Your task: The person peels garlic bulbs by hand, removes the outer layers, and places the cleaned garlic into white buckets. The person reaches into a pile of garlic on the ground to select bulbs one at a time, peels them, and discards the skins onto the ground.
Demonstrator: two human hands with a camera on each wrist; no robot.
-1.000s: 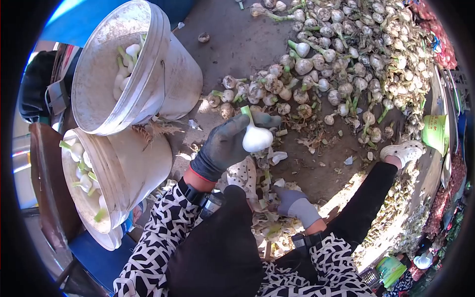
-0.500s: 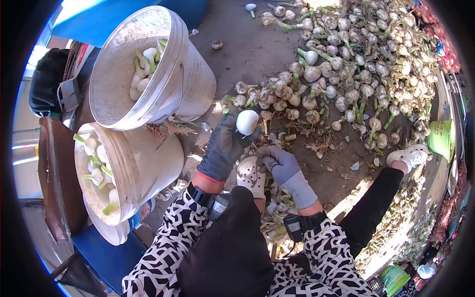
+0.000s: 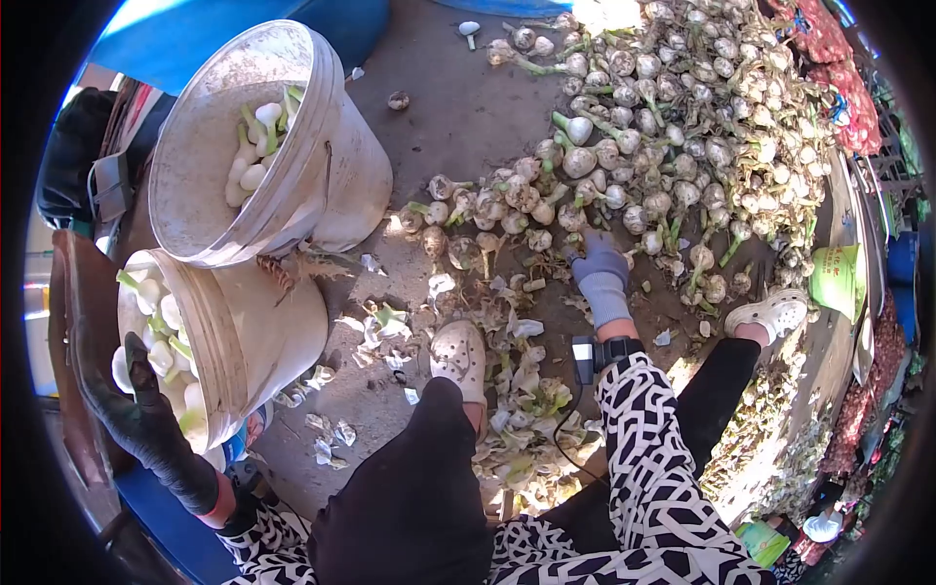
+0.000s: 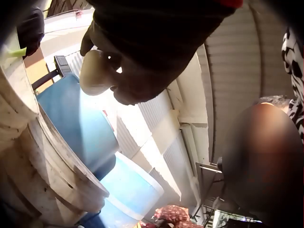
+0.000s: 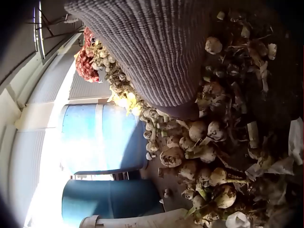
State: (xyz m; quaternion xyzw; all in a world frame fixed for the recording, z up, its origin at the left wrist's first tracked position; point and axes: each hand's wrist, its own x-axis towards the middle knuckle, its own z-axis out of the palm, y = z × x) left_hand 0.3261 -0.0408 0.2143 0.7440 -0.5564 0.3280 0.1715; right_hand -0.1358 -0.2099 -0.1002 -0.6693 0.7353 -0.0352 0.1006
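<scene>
At the lower bucket (image 3: 234,361), my dark-gloved left hand (image 3: 156,434) is at the mouth's left side. A peeled white garlic bulb (image 4: 94,73) is pinched in the fingers of that left hand (image 4: 147,52) in the left wrist view. Peeled bulbs with green stems (image 3: 168,312) lie inside this bucket. My right hand (image 3: 602,273), in a grey glove, reaches down at the near edge of the unpeeled garlic pile (image 3: 682,146). Its fingertips are among the bulbs, and their grip is unclear. The cuff (image 5: 156,57) hides most of the fingers in the right wrist view.
An upper bucket (image 3: 356,185) with a few peeled bulbs leans beside the lower one. Skins and leaf scraps (image 3: 526,429) lie around the shoe (image 3: 458,361). A green container (image 3: 838,278) stands at the right, and blue barrels (image 4: 78,123) show in the left wrist view.
My left hand has moved left and down to the lower bucket with the white bulb. My right hand has left its place beside the left and moved up to the pile.
</scene>
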